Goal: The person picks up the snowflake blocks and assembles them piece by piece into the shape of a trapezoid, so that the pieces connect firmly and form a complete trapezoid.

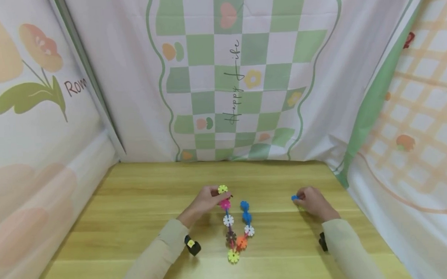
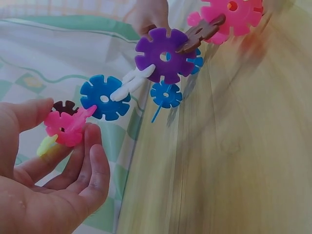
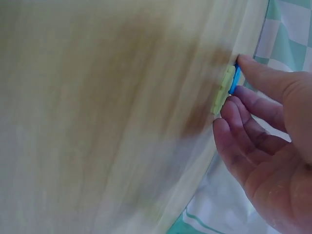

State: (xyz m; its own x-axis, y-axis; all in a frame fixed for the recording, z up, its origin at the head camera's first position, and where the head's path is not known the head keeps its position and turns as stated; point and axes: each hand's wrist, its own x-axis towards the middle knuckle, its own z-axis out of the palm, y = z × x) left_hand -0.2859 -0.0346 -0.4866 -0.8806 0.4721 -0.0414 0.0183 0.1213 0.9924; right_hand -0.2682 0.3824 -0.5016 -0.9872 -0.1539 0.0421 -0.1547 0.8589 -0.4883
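My left hand (image 1: 208, 199) pinches one end of a chain of notched plastic discs, near a pink disc (image 1: 225, 204) and a yellow disc (image 1: 222, 189). In the left wrist view the thumb and fingers grip the pink disc (image 2: 66, 127), with a dark disc beside it. The chain bends in a U through a white disc (image 1: 228, 220), a yellow disc (image 1: 233, 256) and an orange disc (image 1: 242, 242), up to blue discs (image 1: 244, 205). To the right, apart from the chain, my right hand (image 1: 314, 201) pinches a blue disc (image 3: 235, 79) between thumb and forefinger; a yellow-green disc (image 3: 223, 90) shows right beside it.
The wooden table (image 1: 138, 241) has a checked cloth (image 1: 231, 94) hanging at its back edge and printed curtains on the left (image 1: 42, 141) and right (image 1: 405, 149). Dark wrist bands sit at both sleeves.
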